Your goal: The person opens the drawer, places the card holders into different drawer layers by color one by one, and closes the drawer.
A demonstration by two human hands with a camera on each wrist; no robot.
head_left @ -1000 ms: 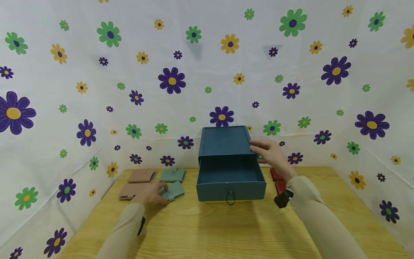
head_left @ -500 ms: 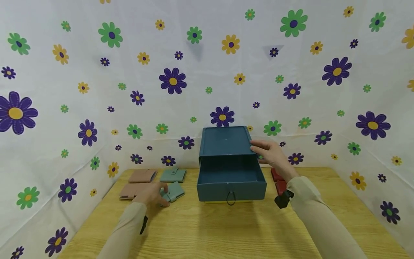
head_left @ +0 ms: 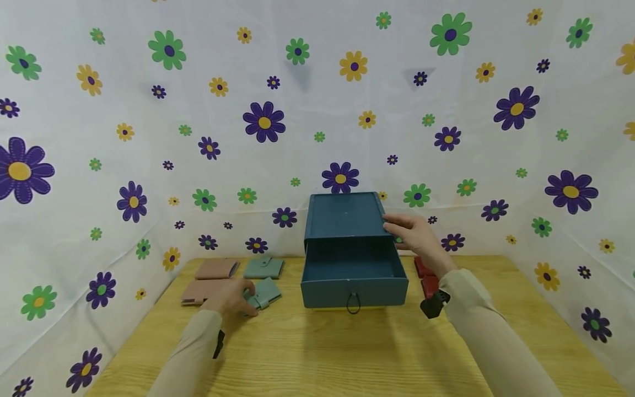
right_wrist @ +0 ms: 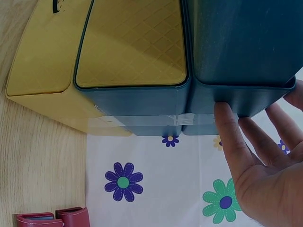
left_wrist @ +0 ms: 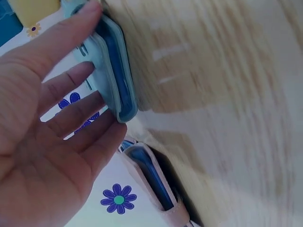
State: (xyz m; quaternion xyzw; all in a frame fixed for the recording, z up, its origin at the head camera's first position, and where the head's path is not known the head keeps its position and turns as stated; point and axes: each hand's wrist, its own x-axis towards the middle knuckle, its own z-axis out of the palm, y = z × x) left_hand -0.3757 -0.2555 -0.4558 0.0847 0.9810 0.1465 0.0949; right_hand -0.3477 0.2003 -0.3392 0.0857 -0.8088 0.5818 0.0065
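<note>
A light green snap-strap wallet (head_left: 269, 293) lies on the table left of the drawer unit. My left hand (head_left: 229, 298) reaches over its left end, the thumb near the front edge and fingers behind. In the left wrist view the fingertips touch or nearly touch the wallet (left_wrist: 112, 71), and the hand is loosely spread. The blue top drawer (head_left: 354, 293) of the drawer unit (head_left: 345, 216) is pulled out; no contents show inside. My right hand (head_left: 418, 238) rests against the unit's right side near the top, fingers fairly straight in the right wrist view.
Behind lies another green wallet (head_left: 263, 268). Two pink wallets (head_left: 216, 269) sit at the left, one partly behind my left hand. Two red wallets (head_left: 430, 287) are on the right, partly behind my right arm. Yellow drawers (right_wrist: 135, 42) are below the blue one. Flowered cloth (head_left: 317, 160) surrounds the table.
My left thumb has shifted slightly away from the fingers and toward the table's front. The right hand, drawer unit and wallets stay in place; the view sways a little.
</note>
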